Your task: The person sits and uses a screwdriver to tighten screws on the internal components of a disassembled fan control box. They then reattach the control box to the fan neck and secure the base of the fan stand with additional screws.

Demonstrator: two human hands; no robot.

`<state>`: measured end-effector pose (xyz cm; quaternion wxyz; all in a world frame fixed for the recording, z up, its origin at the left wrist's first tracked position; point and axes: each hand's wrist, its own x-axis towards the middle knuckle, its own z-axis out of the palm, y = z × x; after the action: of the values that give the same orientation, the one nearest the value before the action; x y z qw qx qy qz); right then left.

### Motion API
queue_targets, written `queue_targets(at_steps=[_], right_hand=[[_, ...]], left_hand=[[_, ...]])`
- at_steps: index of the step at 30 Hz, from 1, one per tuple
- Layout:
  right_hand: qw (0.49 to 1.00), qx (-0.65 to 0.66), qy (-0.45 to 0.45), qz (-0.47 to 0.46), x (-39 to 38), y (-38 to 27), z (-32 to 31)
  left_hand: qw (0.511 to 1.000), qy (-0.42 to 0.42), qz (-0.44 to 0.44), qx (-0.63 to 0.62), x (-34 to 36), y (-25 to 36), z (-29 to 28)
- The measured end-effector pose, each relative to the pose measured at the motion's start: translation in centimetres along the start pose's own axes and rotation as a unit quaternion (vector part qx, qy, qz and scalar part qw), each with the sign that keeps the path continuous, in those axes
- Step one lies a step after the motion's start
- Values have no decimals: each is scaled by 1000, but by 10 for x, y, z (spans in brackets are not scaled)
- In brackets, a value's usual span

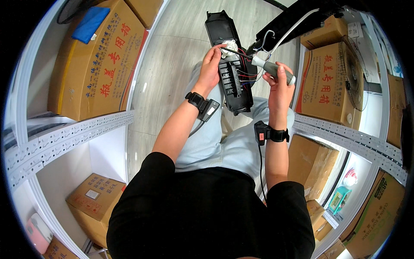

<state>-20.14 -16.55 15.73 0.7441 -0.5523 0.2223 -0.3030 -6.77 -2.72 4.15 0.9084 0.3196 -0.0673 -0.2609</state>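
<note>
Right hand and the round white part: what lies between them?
In the head view, the screwdriver spans from the right hand toward the round white part: grey handle, then dark shaft.

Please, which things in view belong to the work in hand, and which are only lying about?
Work: long black plastic housing with coloured wires, beside the left hand; grey-handled screwdriver, in the right hand.
Lying about: flat blue cloth; brown cardboard boxes; round dark wire guard.
</note>
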Motion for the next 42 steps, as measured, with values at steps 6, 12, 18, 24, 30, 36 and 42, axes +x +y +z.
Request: queue_targets(at_steps=[6,12,18,24,30,36,42], right_hand=[[999,-39,-9,-16,-4,-1,1],[996,-66,-21,-53,-12,-6,3],[997,-49,-15,-60,-16,-12,4],[994,-82,-24,-62,-17,-13,4],[994,-87,-33,-55,-16,-17,5],[982,-147,-81,-82,-14,-31,7],[955,-233,-117,-143,-17,-50,17]], left_hand=[[1000,23,1,20,1,-4,-3],[1000,28,-1,13,1,-5,-3],[999,45,-6,7,1,-7,-5],[999,37,-2,8,1,-8,-6],[999,28,9,18,2,-9,-8],[999,18,25,32,2,-8,-7],[998,12,32,61,-2,-4,-1]])
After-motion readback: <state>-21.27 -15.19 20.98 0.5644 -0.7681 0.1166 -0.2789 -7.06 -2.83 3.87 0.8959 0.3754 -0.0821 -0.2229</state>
